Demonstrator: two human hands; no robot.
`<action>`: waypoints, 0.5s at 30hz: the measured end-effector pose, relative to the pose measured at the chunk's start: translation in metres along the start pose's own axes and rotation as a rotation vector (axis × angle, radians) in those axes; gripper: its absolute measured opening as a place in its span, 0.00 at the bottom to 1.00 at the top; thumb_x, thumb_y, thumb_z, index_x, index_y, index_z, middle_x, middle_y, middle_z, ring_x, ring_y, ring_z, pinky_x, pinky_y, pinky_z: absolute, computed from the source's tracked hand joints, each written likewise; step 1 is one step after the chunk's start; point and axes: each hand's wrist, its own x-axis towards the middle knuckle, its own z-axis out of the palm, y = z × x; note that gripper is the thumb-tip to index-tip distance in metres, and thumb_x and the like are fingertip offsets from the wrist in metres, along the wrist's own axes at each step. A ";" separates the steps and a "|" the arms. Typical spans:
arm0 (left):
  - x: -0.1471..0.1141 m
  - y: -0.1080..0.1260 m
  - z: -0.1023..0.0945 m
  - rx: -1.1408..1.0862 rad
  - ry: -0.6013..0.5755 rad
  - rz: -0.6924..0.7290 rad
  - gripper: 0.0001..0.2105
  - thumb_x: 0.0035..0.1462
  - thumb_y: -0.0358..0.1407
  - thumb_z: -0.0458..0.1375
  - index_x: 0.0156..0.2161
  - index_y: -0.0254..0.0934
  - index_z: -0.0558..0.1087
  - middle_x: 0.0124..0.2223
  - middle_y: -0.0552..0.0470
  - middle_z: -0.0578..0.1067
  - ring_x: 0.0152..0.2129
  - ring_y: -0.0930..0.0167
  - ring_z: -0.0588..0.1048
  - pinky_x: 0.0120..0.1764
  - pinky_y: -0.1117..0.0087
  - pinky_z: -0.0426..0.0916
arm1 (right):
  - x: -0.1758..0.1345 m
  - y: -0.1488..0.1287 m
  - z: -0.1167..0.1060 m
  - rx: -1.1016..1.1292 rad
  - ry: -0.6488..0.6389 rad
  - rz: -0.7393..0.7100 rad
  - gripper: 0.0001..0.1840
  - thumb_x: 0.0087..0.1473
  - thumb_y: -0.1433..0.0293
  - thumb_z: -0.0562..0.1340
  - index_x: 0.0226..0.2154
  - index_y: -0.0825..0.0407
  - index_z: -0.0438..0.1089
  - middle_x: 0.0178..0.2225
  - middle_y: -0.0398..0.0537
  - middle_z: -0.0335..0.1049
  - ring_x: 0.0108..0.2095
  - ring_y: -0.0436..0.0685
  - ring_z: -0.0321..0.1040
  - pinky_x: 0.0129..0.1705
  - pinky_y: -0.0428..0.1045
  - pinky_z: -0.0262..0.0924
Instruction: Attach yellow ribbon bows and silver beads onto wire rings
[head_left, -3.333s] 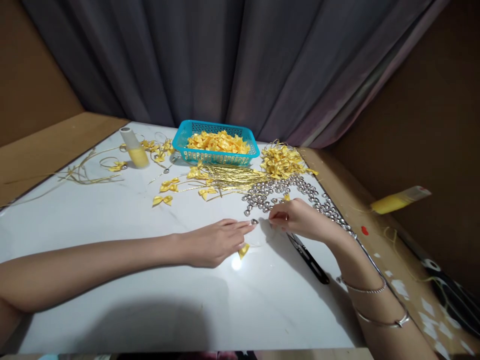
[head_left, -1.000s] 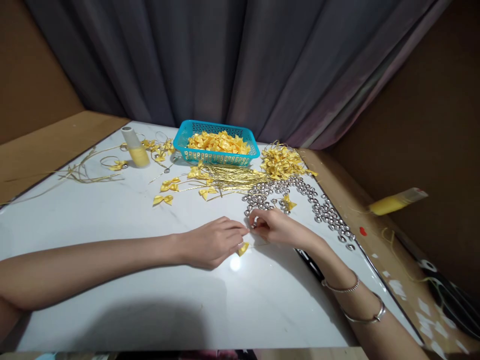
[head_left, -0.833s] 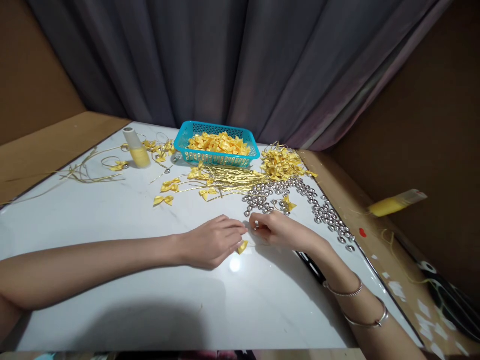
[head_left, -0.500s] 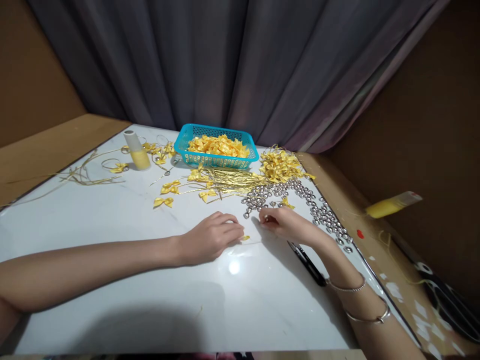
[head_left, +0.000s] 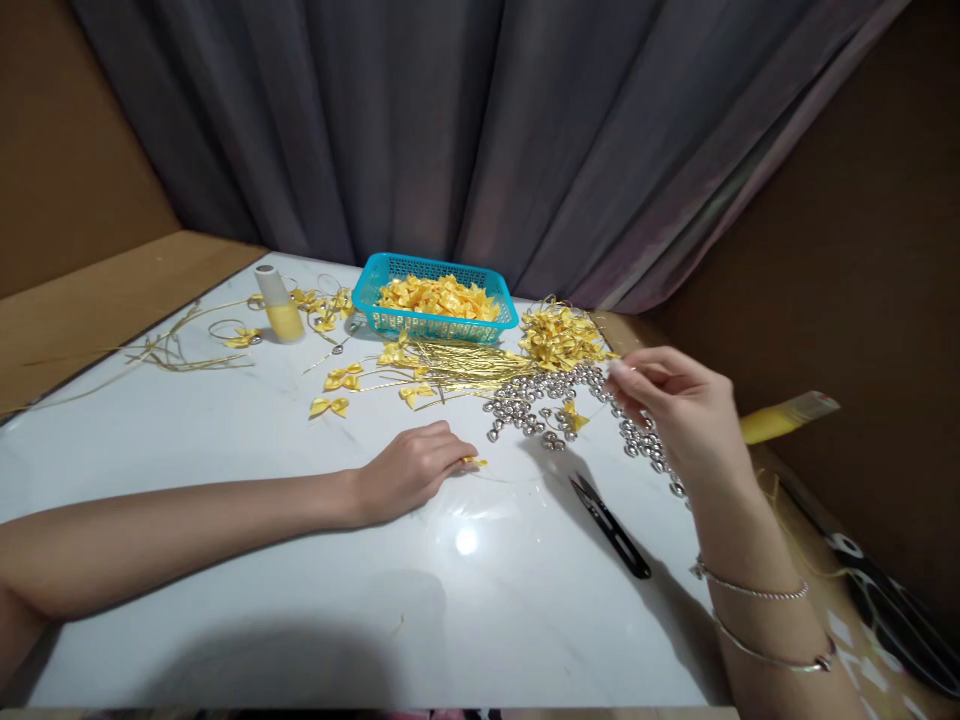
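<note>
I note my left hand [head_left: 409,470] resting flat on the white glossy surface [head_left: 247,560] at centre frame, its fingers [head_left: 450,462] curled down and pressing a small yellow ribbon bow [head_left: 475,461] against the top; only the bow's tip shows past the fingertips. My right hand [head_left: 679,410] is raised at right of centre, clear of the surface, with thumb and forefinger pinched together; whatever they nip is too small to make out, though a thin gold thread [head_left: 517,478] appears to run from the bow toward that hand, faint against the glare. The thread's long axis thus lies left to right and upward across the frame, the bow at its lower left end and the pinch at its upper right. Directly under the raised hand sits the scatter of small silver metal bells [head_left: 525,400], with a pair of black thread snips [head_left: 611,512] lying slantwise just below it. Toward upper centre are a bundle of gold cords [head_left: 457,360], a heap of finished yellow bows [head_left: 559,335] and a turquoise plastic basket [head_left: 431,322] of bows. The surface's right edge runs close under the right wrist; open room lies across the lower left of the frame.
</note>
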 end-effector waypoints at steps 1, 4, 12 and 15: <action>0.000 0.000 0.000 -0.003 -0.005 0.005 0.13 0.66 0.32 0.46 0.42 0.31 0.72 0.33 0.46 0.77 0.32 0.68 0.72 0.35 0.68 0.68 | 0.001 -0.002 -0.002 0.085 0.084 -0.018 0.09 0.43 0.65 0.69 0.25 0.51 0.70 0.20 0.42 0.67 0.17 0.46 0.54 0.17 0.45 0.43; 0.000 -0.001 0.000 0.018 -0.011 0.016 0.14 0.66 0.30 0.43 0.44 0.31 0.72 0.33 0.45 0.76 0.32 0.67 0.73 0.35 0.68 0.69 | 0.001 -0.009 -0.012 0.263 0.199 -0.040 0.08 0.40 0.69 0.71 0.23 0.50 0.71 0.21 0.44 0.68 0.20 0.47 0.56 0.18 0.46 0.42; 0.005 0.001 -0.001 -0.117 0.008 -0.289 0.12 0.65 0.34 0.47 0.41 0.34 0.73 0.37 0.47 0.77 0.35 0.67 0.75 0.39 0.67 0.69 | -0.030 -0.053 -0.040 0.324 -0.157 -0.245 0.06 0.40 0.61 0.72 0.19 0.41 0.76 0.31 0.47 0.64 0.35 0.56 0.62 0.35 0.55 0.59; 0.007 0.002 -0.004 -0.194 0.009 -0.372 0.11 0.64 0.33 0.48 0.40 0.35 0.73 0.38 0.48 0.77 0.36 0.67 0.75 0.40 0.67 0.68 | -0.037 -0.058 -0.051 0.176 -0.088 -0.338 0.08 0.45 0.54 0.67 0.19 0.32 0.74 0.25 0.45 0.55 0.32 0.56 0.59 0.38 0.57 0.58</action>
